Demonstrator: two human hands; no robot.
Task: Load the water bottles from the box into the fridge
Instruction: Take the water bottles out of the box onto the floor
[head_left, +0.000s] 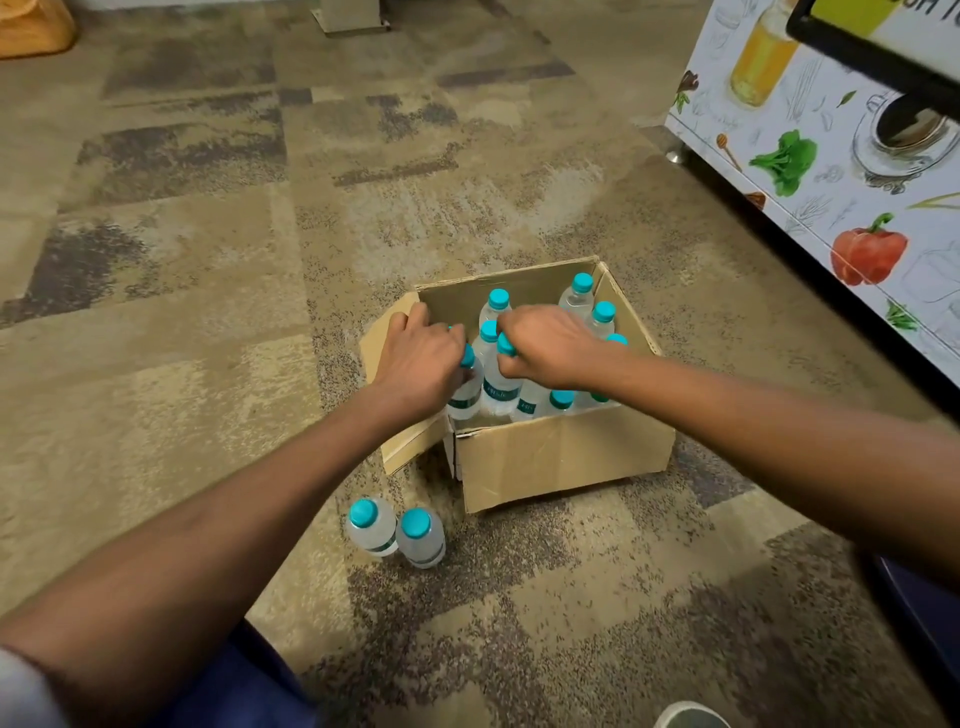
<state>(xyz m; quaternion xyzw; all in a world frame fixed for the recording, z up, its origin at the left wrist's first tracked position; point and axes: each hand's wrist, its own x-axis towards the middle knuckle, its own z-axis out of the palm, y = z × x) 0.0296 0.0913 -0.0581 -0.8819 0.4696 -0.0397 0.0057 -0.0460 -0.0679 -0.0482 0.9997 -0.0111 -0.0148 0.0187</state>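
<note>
Patchy beige and grey carpet (208, 260), tan object (31, 26) in far left corner, pale square base (350, 18) beyond

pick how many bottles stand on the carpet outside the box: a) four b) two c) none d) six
b: a bottle and a second bottle stand side by side on the carpet, just outside the box near its front left corner.

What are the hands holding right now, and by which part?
Left hand grips one clear plastic teal-capped water bottle by its neck; right hand grips a neighbouring bottle likewise. Both stand in the brown cardboard box.
</note>
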